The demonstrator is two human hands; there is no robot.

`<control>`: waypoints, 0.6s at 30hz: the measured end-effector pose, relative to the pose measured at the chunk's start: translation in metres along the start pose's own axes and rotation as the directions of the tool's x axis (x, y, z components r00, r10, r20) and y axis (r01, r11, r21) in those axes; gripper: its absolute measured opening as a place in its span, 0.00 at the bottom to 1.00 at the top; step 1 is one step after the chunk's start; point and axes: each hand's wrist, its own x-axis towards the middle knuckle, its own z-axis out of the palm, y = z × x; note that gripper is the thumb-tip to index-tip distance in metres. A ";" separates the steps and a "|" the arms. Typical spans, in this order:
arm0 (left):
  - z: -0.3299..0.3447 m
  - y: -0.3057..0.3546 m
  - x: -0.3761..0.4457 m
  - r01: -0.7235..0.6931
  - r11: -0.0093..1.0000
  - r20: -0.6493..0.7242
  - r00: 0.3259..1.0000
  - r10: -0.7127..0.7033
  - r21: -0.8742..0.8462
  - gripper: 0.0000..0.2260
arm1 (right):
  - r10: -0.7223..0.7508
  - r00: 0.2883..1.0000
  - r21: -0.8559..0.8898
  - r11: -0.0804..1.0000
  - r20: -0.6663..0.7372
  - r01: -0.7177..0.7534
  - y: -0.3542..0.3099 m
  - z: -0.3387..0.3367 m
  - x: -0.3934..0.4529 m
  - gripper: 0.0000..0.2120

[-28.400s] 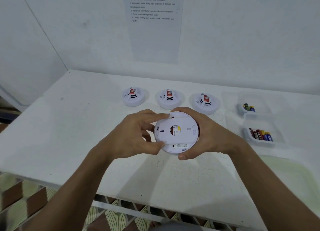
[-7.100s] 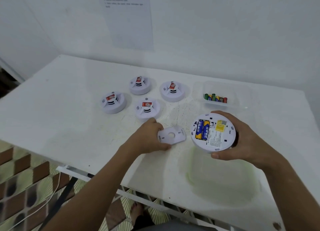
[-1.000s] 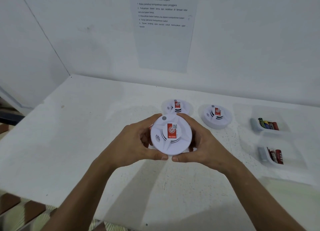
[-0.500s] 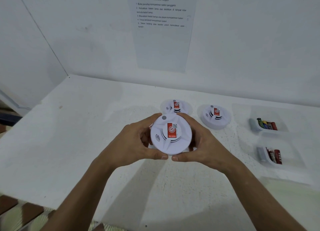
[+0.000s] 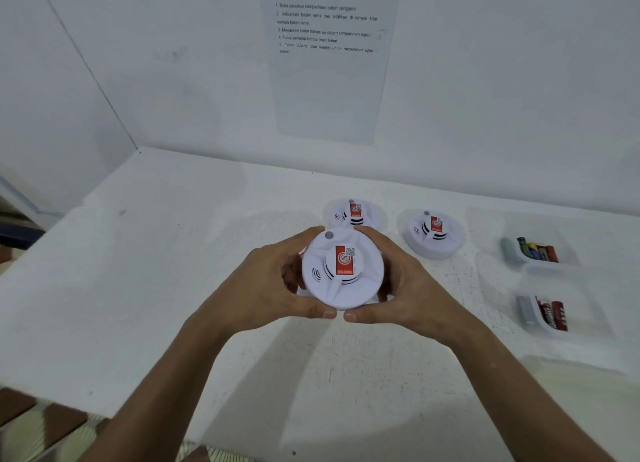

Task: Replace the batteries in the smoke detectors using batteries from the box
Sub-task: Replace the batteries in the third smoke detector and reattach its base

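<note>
Head view: left hand (image 5: 266, 285) and right hand (image 5: 412, 288) cup round white plastic smoke detector (image 5: 342, 271) face-up; likely to twist its base.

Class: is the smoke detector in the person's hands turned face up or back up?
Face up: the smoke detector shows its red label and vents; both hands grip its rim.

At frame centre, the smoke detector (image 5: 343, 269) is white with a red label and a grey dot. The desk (image 5: 145, 253) is speckled white. At right, batteries (image 5: 536, 249) show green, yellow, blue and red; lower ones (image 5: 553, 314) are red.
</note>
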 end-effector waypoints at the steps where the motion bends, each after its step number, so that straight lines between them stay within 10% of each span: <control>1: -0.001 -0.001 0.000 -0.001 1.000 -0.002 1.000 0.001 0.005 0.35 | 0.004 1.000 0.000 1.000 0.002 -0.004 0.000 0.000 0.001 0.46; 18: -0.021 -0.027 0.016 -0.016 1.000 -0.030 0.999 0.015 -0.025 0.35 | 0.031 1.000 -0.056 0.998 -0.002 -0.031 0.003 0.002 0.035 0.47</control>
